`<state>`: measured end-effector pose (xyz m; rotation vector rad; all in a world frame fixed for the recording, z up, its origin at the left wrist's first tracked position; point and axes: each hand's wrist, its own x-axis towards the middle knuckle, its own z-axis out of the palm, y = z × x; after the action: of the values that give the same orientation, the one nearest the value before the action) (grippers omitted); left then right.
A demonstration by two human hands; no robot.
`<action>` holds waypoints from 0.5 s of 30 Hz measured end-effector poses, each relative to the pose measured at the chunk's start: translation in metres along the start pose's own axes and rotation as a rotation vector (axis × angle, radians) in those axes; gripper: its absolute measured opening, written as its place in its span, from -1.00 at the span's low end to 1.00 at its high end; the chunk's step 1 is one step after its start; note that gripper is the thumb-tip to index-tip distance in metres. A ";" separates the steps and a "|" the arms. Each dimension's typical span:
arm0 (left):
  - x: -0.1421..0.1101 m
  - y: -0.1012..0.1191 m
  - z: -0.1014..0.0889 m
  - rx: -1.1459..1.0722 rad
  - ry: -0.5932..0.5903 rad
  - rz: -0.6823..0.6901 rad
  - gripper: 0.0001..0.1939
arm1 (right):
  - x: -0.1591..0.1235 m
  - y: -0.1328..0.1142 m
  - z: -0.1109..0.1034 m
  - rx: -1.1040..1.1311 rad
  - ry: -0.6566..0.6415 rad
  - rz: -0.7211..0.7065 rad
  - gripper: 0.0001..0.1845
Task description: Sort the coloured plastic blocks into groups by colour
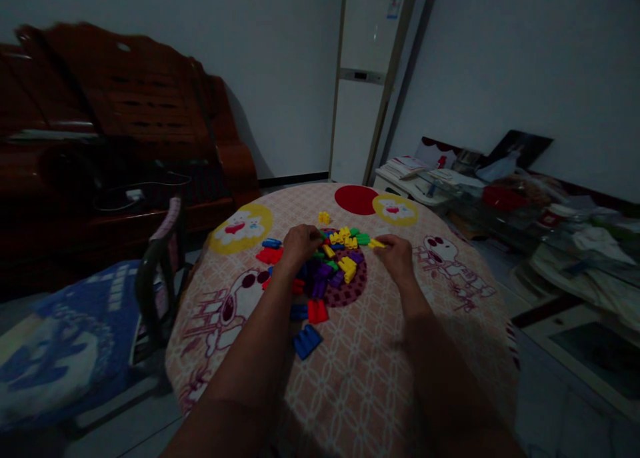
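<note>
Plastic toy building blocks in several colours lie in a loose pile at the middle of the round table. My right hand is at the pile's right side, its fingers pinched on a yellow block. Over the left part of the pile is my left hand, fingers closed; what they hold, if anything, is hidden. Around the hands are yellow blocks, green blocks and purple blocks. Closer to me lie a red block and a blue block.
A single yellow block lies beyond the pile. A chair with a blue cover stands left of the table, with a wooden sofa behind it. To the right is a cluttered glass-topped cabinet. A tall white appliance stands in the corner.
</note>
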<state>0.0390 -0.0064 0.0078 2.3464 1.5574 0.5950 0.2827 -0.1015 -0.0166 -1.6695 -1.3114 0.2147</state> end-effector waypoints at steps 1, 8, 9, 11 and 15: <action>0.000 -0.001 0.000 -0.003 -0.005 0.002 -0.75 | 0.005 0.009 -0.009 0.038 0.090 0.074 -0.77; 0.001 -0.001 0.000 -0.046 -0.019 0.006 -0.72 | 0.013 0.064 -0.034 -0.003 0.324 0.331 -0.62; 0.001 -0.001 0.000 -0.044 -0.026 0.004 -0.72 | 0.012 0.067 -0.035 -0.071 0.296 0.333 -0.62; 0.001 -0.003 -0.001 -0.025 -0.037 -0.003 -0.72 | 0.009 0.071 -0.038 -0.226 0.238 0.318 -0.67; 0.002 -0.008 -0.002 0.005 -0.023 -0.008 -0.71 | 0.009 0.071 -0.045 -0.421 0.182 0.266 -0.82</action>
<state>0.0322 -0.0014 0.0062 2.3404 1.5595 0.5609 0.3616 -0.1163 -0.0437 -2.1661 -1.0415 -0.0642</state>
